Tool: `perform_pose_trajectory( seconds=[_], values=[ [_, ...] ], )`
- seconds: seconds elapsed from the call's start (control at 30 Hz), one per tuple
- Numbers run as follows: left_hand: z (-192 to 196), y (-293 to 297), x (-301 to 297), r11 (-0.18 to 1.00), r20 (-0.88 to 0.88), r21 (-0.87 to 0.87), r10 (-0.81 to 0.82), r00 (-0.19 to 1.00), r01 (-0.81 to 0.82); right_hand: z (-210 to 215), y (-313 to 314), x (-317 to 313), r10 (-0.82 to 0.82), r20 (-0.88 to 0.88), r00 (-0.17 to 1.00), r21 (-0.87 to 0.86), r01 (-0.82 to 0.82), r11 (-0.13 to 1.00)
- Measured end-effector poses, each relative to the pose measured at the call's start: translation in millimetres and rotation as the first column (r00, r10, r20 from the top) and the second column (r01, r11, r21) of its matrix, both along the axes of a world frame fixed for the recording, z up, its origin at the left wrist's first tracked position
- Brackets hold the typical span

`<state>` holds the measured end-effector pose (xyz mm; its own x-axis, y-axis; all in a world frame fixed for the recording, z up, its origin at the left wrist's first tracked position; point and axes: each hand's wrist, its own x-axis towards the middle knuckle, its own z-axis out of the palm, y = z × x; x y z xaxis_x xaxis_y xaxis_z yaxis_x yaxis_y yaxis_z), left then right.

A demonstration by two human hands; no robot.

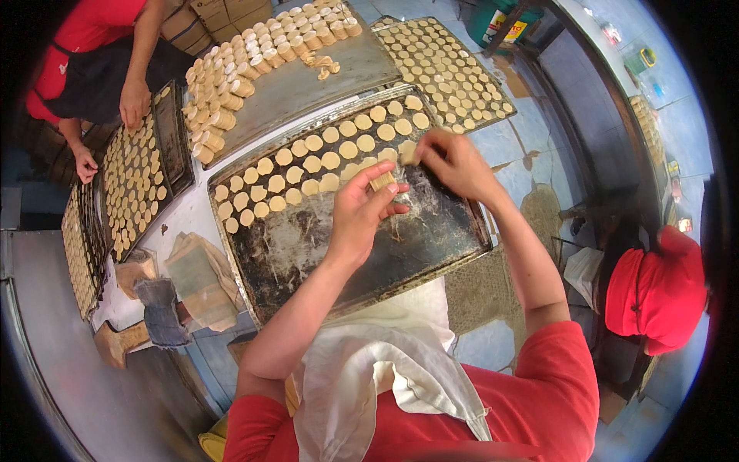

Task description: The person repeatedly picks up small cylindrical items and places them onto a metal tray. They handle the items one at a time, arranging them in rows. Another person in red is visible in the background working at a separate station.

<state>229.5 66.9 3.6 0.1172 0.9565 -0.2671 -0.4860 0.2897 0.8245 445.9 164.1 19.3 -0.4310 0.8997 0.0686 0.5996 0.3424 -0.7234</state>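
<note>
A dark, worn baking tray (296, 262) lies in front of me, with rows of thin round dough discs (348, 149) over its far part. Above the tray, my left hand (359, 209) holds a short stack of dough discs (382, 182) between thumb and fingers. At the right end of the nearest row, my right hand (456, 165) pinches a single dough disc (409, 152), slightly blurred. The tips of its fingers are partly hidden. The tray's near half shows scuffed bare metal with pale smears.
Beyond the tray, a metal sheet (308, 100) bears many stacks of discs (265, 50) and some dough scraps (321, 64). Filled trays stand at far right (454, 77) and left (135, 177), where a co-worker's hands (135, 102) work. Folded cloths (202, 279) lie left; a red bundle (654, 296) sits right.
</note>
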Motion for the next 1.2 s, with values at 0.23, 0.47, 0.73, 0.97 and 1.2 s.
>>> perform_pose_trajectory(
  seconds=[0.23, 0.47, 0.73, 0.97, 1.2],
  values=[
    [9, -2, 4, 0.998, 0.035, 0.059, -0.024, 0.999, 0.022, 12, -23, -2, 0.083, -0.309, 0.947, -0.226, -0.158, 0.961],
    [18, -33, -34, 0.999, 0.001, 0.039, 0.008, 1.0, -0.008, 29, -55, -46, 0.017, -0.277, 0.961, -0.213, -0.079, 0.974],
    [27, -103, -104, 0.983, 0.089, 0.002, 0.185, 0.979, -0.186, 22, -49, -114, 0.128, -0.283, 0.951, -0.33, -0.221, 0.918],
    [12, -168, -168, 0.866, -0.106, -0.05, 0.491, 0.865, -0.497, -8, -83, -222, 0.429, -0.031, 0.903, -0.174, -0.427, 0.887],
    [7, -182, -185, 0.795, -0.122, -0.007, 0.601, 0.79, -0.607, -6, -95, -299, 0.459, 0.06, 0.887, 0.089, -0.462, 0.882]
  ],
)
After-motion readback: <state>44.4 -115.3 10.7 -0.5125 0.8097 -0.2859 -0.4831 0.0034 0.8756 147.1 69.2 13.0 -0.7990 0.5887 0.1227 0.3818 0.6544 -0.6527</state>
